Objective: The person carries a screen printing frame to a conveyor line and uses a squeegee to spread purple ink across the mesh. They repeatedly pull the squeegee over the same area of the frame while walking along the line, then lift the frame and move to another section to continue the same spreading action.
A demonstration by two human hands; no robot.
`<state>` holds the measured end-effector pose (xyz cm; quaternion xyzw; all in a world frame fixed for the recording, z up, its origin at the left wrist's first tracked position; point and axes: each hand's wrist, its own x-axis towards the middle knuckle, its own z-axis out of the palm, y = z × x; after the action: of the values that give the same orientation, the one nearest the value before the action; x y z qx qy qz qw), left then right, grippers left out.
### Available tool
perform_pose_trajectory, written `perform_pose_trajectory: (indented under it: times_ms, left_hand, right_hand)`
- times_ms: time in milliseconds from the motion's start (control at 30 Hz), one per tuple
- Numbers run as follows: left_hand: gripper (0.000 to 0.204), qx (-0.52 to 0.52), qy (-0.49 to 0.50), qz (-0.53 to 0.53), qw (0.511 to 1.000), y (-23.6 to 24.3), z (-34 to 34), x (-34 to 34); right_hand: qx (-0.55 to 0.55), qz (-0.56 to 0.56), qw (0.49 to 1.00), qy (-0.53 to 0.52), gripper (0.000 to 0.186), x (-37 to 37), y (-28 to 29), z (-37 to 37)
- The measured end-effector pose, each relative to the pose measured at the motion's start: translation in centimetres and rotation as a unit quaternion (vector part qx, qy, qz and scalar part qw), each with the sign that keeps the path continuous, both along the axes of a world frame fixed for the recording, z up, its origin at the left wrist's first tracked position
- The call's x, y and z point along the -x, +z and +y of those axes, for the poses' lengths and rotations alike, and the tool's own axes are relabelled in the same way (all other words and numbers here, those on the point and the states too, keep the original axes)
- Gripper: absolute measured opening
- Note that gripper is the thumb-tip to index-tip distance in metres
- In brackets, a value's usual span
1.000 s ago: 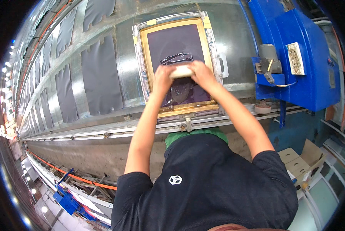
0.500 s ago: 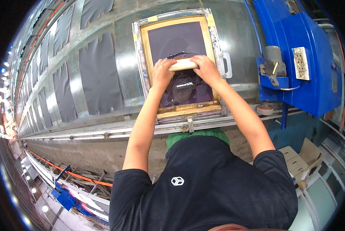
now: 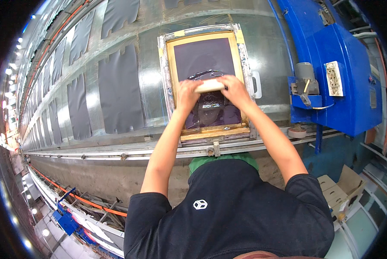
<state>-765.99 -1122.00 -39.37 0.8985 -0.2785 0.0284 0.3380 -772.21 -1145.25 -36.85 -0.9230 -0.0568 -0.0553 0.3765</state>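
Both hands hold a pale-handled squeegee (image 3: 209,85) crosswise over the screen printing frame (image 3: 171,75). My left hand (image 3: 187,94) grips its left end and my right hand (image 3: 234,90) its right end, fingers wrapped over the top. The blade edge is hidden under the handle and hands. Dark, glossy ink (image 3: 206,72) lies in a ridge just beyond the squeegee, and a wet, shiny patch covers the mesh on the near side. Yellow tape borders the dark purple mesh inside the frame, which rests flat on a long metal table (image 3: 152,93).
Rows of dark grey cut sheets (image 3: 121,90) lie along the table to the left. To the right stands a blue machine housing (image 3: 344,82) with a motor (image 3: 304,72) and a white socket strip (image 3: 334,78). A metal rail (image 3: 159,151) runs along the near edge; cardboard boxes (image 3: 333,190) sit lower right.
The whole view has shifted, so the table and frame appear lower and slightly to the right. My hands keep their hold on the squeegee, at nearly the same spot on the screen.
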Motion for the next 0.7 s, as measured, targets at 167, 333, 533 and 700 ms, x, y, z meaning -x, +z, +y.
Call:
perform_pose_trajectory:
  times_ms: [167, 333, 533, 700]
  left_hand:
    - [0.038, -0.048, -0.023, 0.023, 0.998, 1.3, -1.3, -0.2]
    - [0.043, -0.054, -0.043, 0.027, 0.997, 0.5, 1.2, 9.1]
    - [0.048, -0.056, -0.030, 0.024, 0.998, 1.5, 2.7, 12.8]
    - [0.048, -0.016, -0.051, 0.019, 0.998, 1.5, 0.0, 12.2]
  right_hand:
    - [-0.021, 0.050, 0.998, -0.016, 0.039, 1.2, -1.4, -0.4]
    - [-0.048, 0.100, 0.994, -0.013, 0.053, 11.0, -2.9, 1.7]
    - [-0.417, 0.279, 0.839, -0.211, 0.046, 8.2, -1.8, -3.0]
    - [-0.116, 0.078, 0.943, -0.302, 0.043, 1.6, -10.7, -15.1]
